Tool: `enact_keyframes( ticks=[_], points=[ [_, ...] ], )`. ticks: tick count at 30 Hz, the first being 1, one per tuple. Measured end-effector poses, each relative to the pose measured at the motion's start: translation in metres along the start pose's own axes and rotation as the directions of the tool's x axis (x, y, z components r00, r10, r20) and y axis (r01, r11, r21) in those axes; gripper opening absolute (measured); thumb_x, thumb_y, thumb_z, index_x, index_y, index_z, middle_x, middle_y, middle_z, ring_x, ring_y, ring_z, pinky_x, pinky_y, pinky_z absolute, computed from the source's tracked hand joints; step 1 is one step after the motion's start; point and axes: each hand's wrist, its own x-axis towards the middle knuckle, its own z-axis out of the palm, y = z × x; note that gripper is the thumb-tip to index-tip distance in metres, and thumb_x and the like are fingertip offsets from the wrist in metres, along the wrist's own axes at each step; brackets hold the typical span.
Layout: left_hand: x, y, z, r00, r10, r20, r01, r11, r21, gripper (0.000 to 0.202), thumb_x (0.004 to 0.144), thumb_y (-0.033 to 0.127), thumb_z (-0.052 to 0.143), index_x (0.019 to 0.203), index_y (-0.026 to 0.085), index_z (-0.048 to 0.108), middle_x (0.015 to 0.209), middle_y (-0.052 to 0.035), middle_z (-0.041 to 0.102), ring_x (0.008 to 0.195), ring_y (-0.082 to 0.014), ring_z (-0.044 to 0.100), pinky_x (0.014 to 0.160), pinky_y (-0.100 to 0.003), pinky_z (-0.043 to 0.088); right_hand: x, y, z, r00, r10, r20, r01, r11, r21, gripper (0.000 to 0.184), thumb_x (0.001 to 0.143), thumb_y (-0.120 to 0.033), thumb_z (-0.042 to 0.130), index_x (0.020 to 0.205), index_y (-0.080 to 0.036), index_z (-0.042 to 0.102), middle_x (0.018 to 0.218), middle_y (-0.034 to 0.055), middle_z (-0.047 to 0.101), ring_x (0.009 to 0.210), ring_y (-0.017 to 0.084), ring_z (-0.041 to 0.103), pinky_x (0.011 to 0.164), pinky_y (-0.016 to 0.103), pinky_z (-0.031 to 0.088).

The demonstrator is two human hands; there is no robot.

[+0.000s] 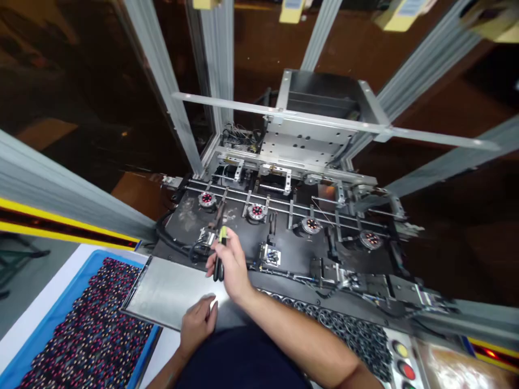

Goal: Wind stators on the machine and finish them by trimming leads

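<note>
My right hand is wrapped round a pair of pliers with black handles and a yellow-green section. Their jaws point away from me over the dark machine plate, close to a small metal clamp block. Nearer my body, my left hand is closed at the front edge of a bare metal tray. Its thumb and forefinger come near each other, and anything between them is hidden. Round red-and-black parts sit in fixtures along the plate, among them a left one and a middle one.
A blue bin full of small dark parts lies at left. Several black rings fill a tray at lower right, beside push buttons. A metal crossbar spans above the plate, and aluminium posts frame the station.
</note>
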Motion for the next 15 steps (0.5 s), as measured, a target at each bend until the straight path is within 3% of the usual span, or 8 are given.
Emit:
enact_keyframes(
  ticks=[2,7,15],
  points=[
    [0.004,0.001,-0.004,0.998,0.049,0.038,-0.048,0.998,-0.027,0.022,0.095,0.032,0.055,0.108,0.016,0.063,0.098,-0.0048,0.069,0.078,-0.0144,0.067,0.070,-0.032,0.058,0.014,0.002,-0.013,0.993,0.011,-0.117,-0.006,0.999,0.045,0.038,0.076,-0.038,0.056,0.110,-0.023,0.049,0.085,-0.0034,0.055,0.049,0.008,0.057,0.036,0.020,0.048],
    [0.012,0.003,-0.011,0.994,0.090,0.058,-0.090,0.996,-0.011,0.023,0.096,0.032,0.051,0.104,0.015,0.064,0.079,-0.0031,0.073,0.062,-0.0125,0.069,0.064,-0.025,0.056,0.035,0.013,-0.028,0.961,0.029,-0.275,0.009,0.991,0.136,0.026,0.077,-0.038,0.051,0.098,-0.022,0.048,0.081,-0.0040,0.056,0.045,0.008,0.056,0.031,0.019,0.045],
    [0.013,0.005,-0.013,0.996,0.068,0.059,-0.070,0.997,0.037,0.024,0.094,0.035,0.053,0.102,0.017,0.066,0.072,-0.0025,0.074,0.056,-0.0127,0.069,0.057,-0.021,0.053,0.038,0.014,-0.036,0.953,0.025,-0.301,0.030,0.984,0.176,0.024,0.074,-0.034,0.054,0.095,-0.022,0.051,0.075,-0.0065,0.056,0.041,0.006,0.049,0.029,0.016,0.040]
  ],
)
